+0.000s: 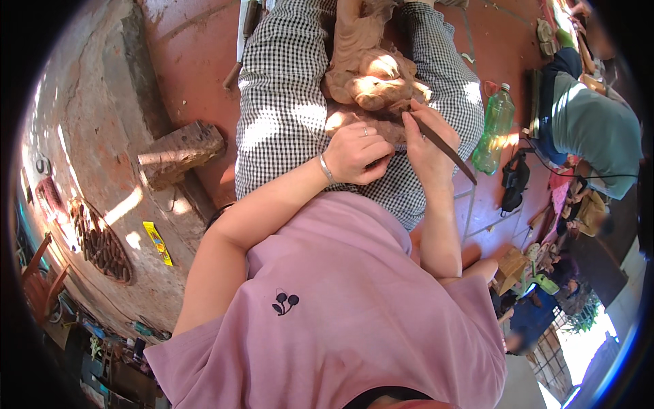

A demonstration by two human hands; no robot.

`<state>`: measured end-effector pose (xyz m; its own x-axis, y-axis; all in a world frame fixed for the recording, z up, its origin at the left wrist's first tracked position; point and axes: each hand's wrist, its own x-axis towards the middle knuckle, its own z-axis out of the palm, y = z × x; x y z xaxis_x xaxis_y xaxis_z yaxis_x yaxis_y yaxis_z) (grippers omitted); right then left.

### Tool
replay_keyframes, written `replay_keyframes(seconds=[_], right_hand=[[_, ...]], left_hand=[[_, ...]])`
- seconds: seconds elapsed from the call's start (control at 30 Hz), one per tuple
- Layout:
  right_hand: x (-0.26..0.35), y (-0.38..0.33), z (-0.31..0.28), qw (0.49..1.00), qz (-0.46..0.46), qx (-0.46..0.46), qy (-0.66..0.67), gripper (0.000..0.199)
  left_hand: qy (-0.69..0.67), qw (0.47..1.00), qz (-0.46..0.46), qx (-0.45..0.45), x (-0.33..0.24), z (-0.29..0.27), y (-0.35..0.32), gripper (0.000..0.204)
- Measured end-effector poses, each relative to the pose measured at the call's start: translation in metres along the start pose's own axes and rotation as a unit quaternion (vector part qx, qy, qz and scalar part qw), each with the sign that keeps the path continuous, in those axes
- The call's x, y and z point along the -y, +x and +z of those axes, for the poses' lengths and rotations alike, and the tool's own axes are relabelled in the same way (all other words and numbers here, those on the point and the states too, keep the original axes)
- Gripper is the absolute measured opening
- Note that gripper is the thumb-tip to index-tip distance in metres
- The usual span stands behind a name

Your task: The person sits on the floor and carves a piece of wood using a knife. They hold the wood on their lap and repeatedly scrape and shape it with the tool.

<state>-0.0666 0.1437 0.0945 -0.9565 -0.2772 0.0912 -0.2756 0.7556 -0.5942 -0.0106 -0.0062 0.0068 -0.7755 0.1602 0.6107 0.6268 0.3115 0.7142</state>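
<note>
A carved wooden figure [371, 75] with rounded, folded forms lies between my knees in checked trousers. My right hand [430, 140] is closed on a narrow dark brown strip [446, 148], whose upper end meets the lower part of the carving. Whether the strip is a file or an abrasive band, I cannot tell. Curled into a loose fist, my left hand [357, 151] rests against the near end of the carving. It wears a ring and a bracelet, and what its fingers enclose, if anything, is hidden.
A green plastic bottle [495, 129] stands right of my knee on red tiles. At left, a rough wooden block [182, 153], a yellow packet [157, 243] and a tray of dark tools [102, 242] lie on a stone ledge. Another person [589, 133] sits at the far right.
</note>
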Motion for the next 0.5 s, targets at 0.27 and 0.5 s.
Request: replay_keyframes(seconds=[0.27, 0.5], right_hand=[[-0.003, -0.002, 0.005, 0.999, -0.008, -0.032, 0.011, 0.009], [0.001, -0.003, 0.008, 0.999, -0.017, -0.037, -0.026, 0.01]], left_hand=[[0.001, 1.0, -0.004, -0.007, 0.0, 0.001, 0.0, 0.015], [0.015, 1.0, -0.009, 0.0, -0.001, -0.001, 0.001, 0.015]])
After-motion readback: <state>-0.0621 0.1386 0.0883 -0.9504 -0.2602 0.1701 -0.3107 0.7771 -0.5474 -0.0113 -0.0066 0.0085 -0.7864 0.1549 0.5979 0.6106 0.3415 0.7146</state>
